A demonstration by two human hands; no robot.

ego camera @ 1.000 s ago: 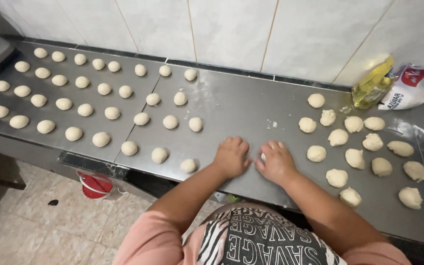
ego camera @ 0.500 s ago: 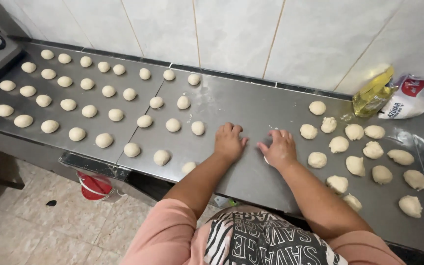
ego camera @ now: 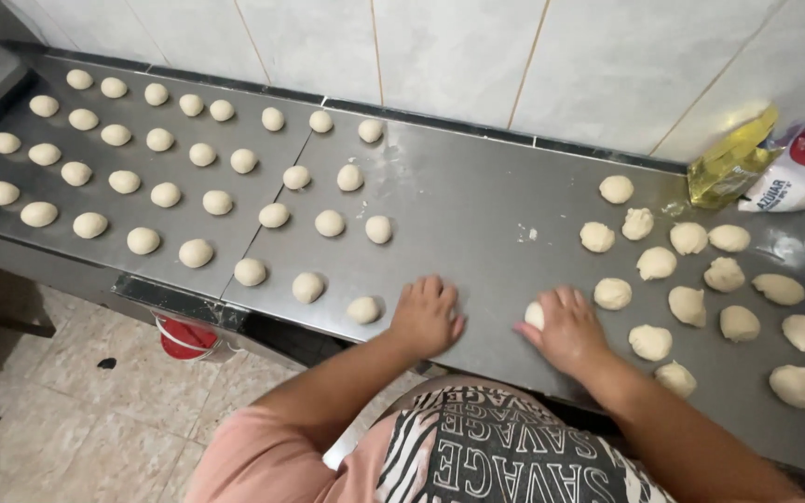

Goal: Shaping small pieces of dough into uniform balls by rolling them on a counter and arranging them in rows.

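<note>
Steel counter (ego camera: pixel 477 224): right hand (ego camera: pixel 566 328) grip cupped over half-hidden dough piece (ego camera: pixel 535 315); left hand (ego camera: pixel 427 315) flat, palm hidden.

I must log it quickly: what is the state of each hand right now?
Left hand: palm down on the steel counter; anything under it cannot be told.
Right hand: cupped over a dough ball, pressing it on the counter.

You wore a salmon-pink short-sleeved top — forearms bare — over a black-and-white zebra-striped garment with large pale lettering; no rings or watch showed.
</note>
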